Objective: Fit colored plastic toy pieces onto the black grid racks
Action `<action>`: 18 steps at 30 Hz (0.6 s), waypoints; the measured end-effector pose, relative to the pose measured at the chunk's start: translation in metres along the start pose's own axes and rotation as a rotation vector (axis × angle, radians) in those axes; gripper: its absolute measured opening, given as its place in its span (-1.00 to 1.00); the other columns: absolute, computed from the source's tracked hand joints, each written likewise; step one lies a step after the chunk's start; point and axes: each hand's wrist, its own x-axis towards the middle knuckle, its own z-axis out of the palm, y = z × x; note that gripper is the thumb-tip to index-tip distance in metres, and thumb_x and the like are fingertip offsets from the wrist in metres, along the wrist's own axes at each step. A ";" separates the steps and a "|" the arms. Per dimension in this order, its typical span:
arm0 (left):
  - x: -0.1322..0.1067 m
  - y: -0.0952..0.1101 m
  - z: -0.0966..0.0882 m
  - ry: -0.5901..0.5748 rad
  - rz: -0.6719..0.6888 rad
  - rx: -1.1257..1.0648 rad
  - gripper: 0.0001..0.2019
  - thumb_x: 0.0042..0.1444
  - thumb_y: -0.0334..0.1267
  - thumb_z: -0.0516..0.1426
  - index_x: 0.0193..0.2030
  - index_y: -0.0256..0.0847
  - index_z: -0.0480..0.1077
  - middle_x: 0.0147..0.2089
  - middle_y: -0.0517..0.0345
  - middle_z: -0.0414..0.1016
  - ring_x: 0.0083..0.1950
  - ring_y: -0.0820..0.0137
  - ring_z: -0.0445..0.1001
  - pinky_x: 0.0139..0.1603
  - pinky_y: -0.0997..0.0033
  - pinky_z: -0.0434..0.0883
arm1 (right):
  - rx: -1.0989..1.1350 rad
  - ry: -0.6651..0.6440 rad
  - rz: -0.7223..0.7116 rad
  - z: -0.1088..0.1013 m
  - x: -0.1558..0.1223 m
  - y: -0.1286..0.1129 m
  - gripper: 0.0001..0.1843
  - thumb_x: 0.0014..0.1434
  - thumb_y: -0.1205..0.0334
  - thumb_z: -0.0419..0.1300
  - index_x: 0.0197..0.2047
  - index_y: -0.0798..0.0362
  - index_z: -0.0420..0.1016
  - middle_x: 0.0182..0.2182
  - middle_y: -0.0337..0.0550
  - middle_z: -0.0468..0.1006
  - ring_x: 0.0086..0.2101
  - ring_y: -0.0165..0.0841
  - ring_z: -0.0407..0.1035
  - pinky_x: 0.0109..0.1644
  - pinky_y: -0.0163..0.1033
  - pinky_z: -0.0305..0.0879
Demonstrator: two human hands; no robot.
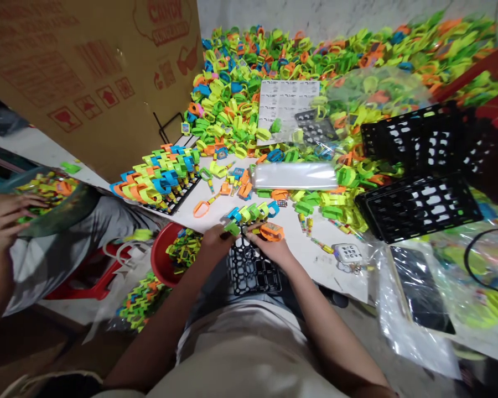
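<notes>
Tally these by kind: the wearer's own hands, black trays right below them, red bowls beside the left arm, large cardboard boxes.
Wearer's hands: 2 (left hand, right hand)
Black tray: 1
Red bowl: 1
Cardboard box: 1
Total: 5

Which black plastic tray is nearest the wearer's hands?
The openwork black plastic tray at front centre, directly below the left hand and right hand. Farther off lie the left black tray, beneath bright plastic toys, and the stacked black trays at right.
</notes>
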 end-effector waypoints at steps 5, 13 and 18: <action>-0.009 0.002 0.001 -0.055 -0.074 -0.147 -0.72 -0.11 -0.10 0.24 -0.36 -0.24 0.33 -0.47 0.27 0.34 -0.45 0.47 0.33 -0.42 0.48 0.31 | -0.206 -0.051 0.037 0.005 -0.003 -0.006 -0.80 0.08 0.10 0.22 -0.24 -0.02 0.55 -0.26 -0.21 0.58 -0.21 -0.33 0.45 -0.08 -0.24 0.34; -0.018 0.038 -0.031 -0.106 0.103 -0.267 -0.07 -0.13 -0.09 0.30 0.31 0.00 -0.16 0.35 -0.03 -0.03 0.31 0.24 0.09 0.23 0.20 0.20 | -0.237 0.004 0.011 0.007 -0.005 -0.005 -0.80 0.12 0.10 0.20 -0.23 -0.02 0.54 -0.22 -0.20 0.57 -0.18 -0.33 0.44 -0.04 -0.24 0.33; 0.007 0.052 -0.024 -0.156 0.161 -0.219 -0.39 0.15 -0.04 0.08 0.30 -0.16 0.04 0.35 -0.01 0.05 0.36 0.26 0.04 0.34 0.22 0.06 | -0.389 -0.008 0.075 0.005 0.001 -0.008 -0.82 0.13 0.16 0.19 -0.21 -0.01 0.54 -0.25 -0.18 0.57 -0.19 -0.32 0.43 -0.07 -0.25 0.32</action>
